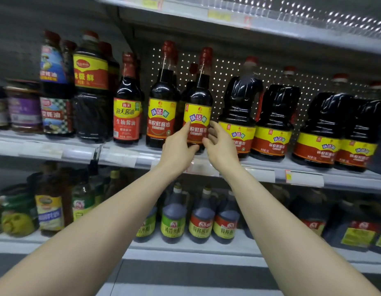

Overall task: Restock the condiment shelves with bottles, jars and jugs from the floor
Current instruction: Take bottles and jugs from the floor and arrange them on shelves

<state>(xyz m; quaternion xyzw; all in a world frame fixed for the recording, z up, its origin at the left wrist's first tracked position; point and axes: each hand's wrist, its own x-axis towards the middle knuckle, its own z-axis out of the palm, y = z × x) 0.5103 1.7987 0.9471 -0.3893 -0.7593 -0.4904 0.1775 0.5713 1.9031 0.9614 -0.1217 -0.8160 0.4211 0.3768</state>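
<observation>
1. Closest to us, both forearms reach up and forward. They converge on one spot at the front of the middle shelf point(260, 167).
2. The left hand point(177, 146) grips the soy sauce bottle point(198, 112) low down. Its thumb runs up the left edge of the label and its fingers wrap across the front near the base.
3. The right hand point(221, 142) meets it from the other side, fingers curled round the right edge of the label and thumb raised. Between them the hold is narrow and sits low on the bottle.
4. The bottle stands upright, long axis vertical, with its red cap straight above the hands. It is at the shelf's front lip (the hands hide its base, so we cannot tell whether it is set down yet).
5. We judge that the coming move turns on the slot lying straight back from the grip. A twin bottle point(161, 116) stands just beside on the left and a handled jug point(236, 124) just beside on the right, so the lane between them is tight. Both hands are equally near, though the left looks to have the fuller hold.
6. Farther in, another dark bottle point(184, 99) stands in that lane, with the pegboard back panel point(228, 67) beyond. We expect a short push straight back, keeping the bottle vertical and letting the knuckles clear both neighbours.
</observation>
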